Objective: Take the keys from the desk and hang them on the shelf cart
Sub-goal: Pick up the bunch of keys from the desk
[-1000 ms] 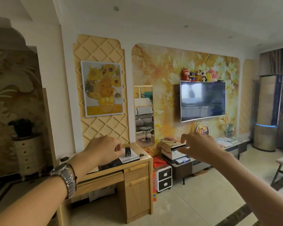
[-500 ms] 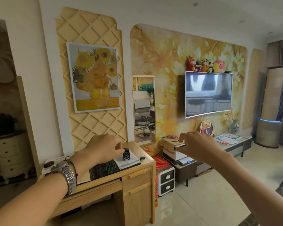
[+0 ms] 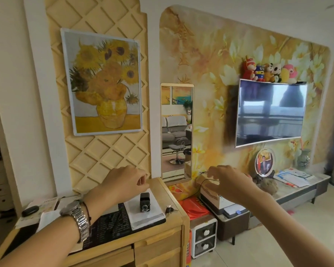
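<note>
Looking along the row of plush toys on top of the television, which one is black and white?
The panda plush, fourth from the left, between a brown toy and the pink one; the others are red, blue, brown or pink.

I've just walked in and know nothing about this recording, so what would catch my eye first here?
Probably the big framed sunflower painting on the quilted cream wall panel above the light wooden desk. Next, the row of colourful plush toys on top of the wall-mounted curved television at right. In front, two bare hands reach out, the left hand with a silver metal wristwatch, the right hand open, above the small bunch of keys near the desk's right edge.
</note>
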